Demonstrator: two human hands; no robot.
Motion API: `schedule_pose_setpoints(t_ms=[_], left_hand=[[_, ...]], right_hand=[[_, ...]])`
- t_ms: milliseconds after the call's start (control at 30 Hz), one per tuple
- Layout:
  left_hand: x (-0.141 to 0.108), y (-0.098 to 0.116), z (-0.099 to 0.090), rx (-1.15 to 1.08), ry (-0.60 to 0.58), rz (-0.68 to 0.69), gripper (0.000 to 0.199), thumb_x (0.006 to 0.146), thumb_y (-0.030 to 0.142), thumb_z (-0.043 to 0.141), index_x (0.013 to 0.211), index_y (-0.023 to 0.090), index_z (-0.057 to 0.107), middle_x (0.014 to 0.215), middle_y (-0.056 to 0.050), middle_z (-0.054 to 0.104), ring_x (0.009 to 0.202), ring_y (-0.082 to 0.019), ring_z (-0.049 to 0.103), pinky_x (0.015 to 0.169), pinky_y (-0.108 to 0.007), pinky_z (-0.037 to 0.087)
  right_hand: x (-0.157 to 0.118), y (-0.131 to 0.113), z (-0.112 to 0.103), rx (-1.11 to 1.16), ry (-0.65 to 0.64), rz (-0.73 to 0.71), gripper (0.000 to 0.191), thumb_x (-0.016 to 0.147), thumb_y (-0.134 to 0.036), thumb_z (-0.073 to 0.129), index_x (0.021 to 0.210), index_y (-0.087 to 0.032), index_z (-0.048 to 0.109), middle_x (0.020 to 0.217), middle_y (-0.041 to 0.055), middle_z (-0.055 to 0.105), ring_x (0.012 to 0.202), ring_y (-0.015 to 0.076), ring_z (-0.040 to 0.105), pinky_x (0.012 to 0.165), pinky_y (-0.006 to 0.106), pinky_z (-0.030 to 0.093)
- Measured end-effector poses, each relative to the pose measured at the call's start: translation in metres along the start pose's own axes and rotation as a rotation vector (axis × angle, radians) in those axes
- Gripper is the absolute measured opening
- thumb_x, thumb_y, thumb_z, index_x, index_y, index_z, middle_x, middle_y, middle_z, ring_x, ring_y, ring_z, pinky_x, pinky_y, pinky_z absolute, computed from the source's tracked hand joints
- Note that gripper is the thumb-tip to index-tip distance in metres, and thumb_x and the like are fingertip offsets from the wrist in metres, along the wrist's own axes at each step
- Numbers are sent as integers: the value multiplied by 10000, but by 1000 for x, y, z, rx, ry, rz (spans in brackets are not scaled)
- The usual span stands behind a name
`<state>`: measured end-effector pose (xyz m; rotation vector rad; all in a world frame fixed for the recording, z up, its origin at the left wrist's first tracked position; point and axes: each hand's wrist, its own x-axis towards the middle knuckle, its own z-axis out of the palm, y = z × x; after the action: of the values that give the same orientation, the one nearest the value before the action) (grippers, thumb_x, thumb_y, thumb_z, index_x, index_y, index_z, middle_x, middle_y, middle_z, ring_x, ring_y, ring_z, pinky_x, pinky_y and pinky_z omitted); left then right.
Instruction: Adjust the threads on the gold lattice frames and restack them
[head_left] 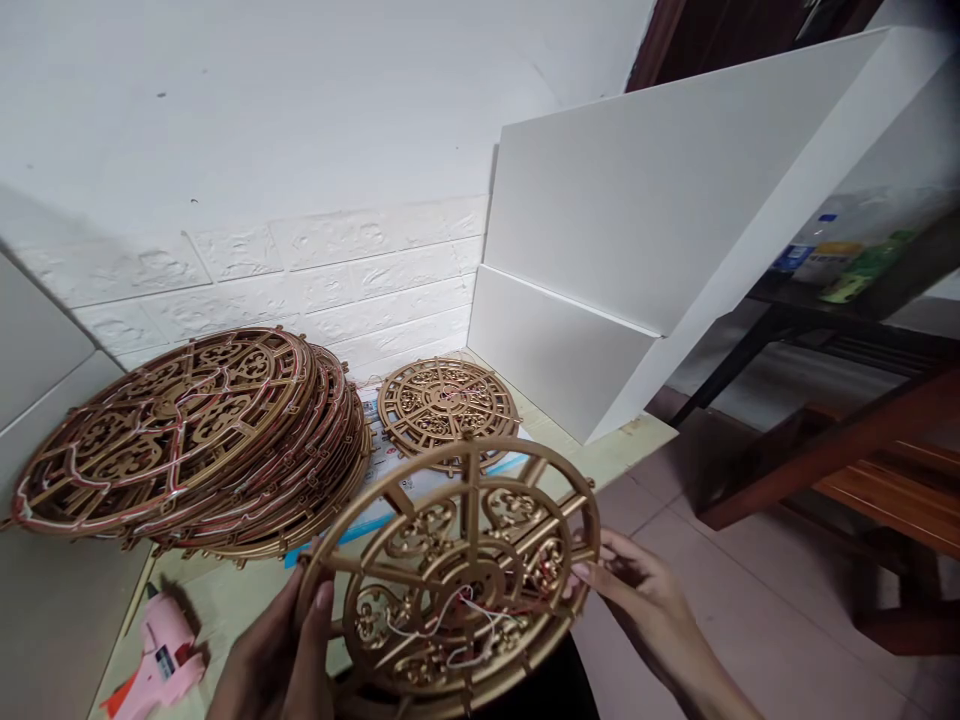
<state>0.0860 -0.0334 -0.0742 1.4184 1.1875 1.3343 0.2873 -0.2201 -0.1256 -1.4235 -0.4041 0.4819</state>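
Note:
A round gold openwork frame [471,545], with scroll ornaments and a ringed hub, is held tilted in front of me. Loose white and red wires dangle from its middle. My left hand [281,650] grips the rim at the lower left, thumb on the near face. At the right rim my right hand [637,590] has its thumb and fingers closed on the edge. Behind it, a similar gold frame [450,400] lies flat on the table. To the left leans a tall stack of such frames [187,430], red and white wires running over the top one.
A pink glue gun [161,655] lies at the table's left edge. White panels [577,200] stand at the right, before a white brick-pattern wall [375,265]. Farther right are a dark rack with bottles [814,245] and a wooden bench [892,480].

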Motion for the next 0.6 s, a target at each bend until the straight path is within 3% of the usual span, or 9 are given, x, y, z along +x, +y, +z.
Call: schedule_pose_setpoints(t_ms=[33, 100, 133, 233, 300, 367, 500, 600], left_hand=[[7, 6, 2, 20, 71, -23, 423, 604, 521, 782, 908, 230, 741, 905, -38, 766, 786, -230, 716, 734, -281, 610], [19, 15, 3, 29, 71, -187, 463, 445, 507, 820, 794, 214, 738, 763, -29, 762, 659, -188, 705, 577, -189, 578], [24, 18, 3, 14, 35, -265, 477, 402, 480, 824, 783, 207, 738, 755, -35, 761, 687, -190, 710, 590, -175, 571], [31, 19, 5, -31, -25, -383, 498, 344, 445, 800, 766, 189, 732, 746, -55, 760, 692, -195, 713, 587, -167, 560], [29, 16, 9, -26, -21, -339, 486, 373, 462, 782, 766, 183, 720, 750, -65, 760, 674, -201, 713, 584, -189, 570], [24, 10, 11, -1, -16, -212, 462, 451, 489, 770, 795, 186, 707, 781, -69, 763, 707, -207, 720, 621, -209, 583], [15, 2, 8, 69, 7, 5, 420, 640, 515, 737, 926, 209, 699, 844, -47, 765, 746, -187, 720, 659, -205, 580], [11, 10, 0, 145, 37, 123, 362, 730, 485, 706, 981, 223, 714, 953, -51, 756, 880, -215, 707, 834, -282, 568]], right_hand=[[0, -9, -4, 38, -141, 74, 264, 690, -387, 779, 809, -160, 714, 628, 52, 665, 580, 171, 612, 581, 276, 496], [-2, -24, -8, 168, -317, 175, 302, 683, -415, 788, 833, -158, 733, 596, 45, 642, 561, 153, 593, 571, 260, 470], [-4, -29, -9, 241, -326, 213, 324, 682, -427, 789, 859, -158, 743, 581, 41, 628, 570, 151, 594, 582, 257, 466], [-12, -35, -2, 460, -190, 259, 321, 660, -391, 808, 879, -164, 747, 560, 18, 586, 476, 117, 533, 506, 233, 429], [-18, -34, 8, 605, -128, 253, 278, 665, -360, 800, 858, -172, 732, 568, -6, 557, 369, 58, 407, 437, 214, 390], [-21, -33, 17, 732, -78, 270, 208, 707, -332, 765, 839, -181, 710, 581, -27, 528, 348, 20, 325, 440, 197, 403], [-20, -36, 30, 876, 33, 307, 208, 638, -284, 803, 754, -164, 679, 524, -52, 452, 369, 22, 316, 379, 147, 380], [-17, -40, 32, 836, 92, 316, 225, 595, -265, 810, 735, -161, 667, 496, -48, 452, 382, 52, 345, 341, 158, 378]])
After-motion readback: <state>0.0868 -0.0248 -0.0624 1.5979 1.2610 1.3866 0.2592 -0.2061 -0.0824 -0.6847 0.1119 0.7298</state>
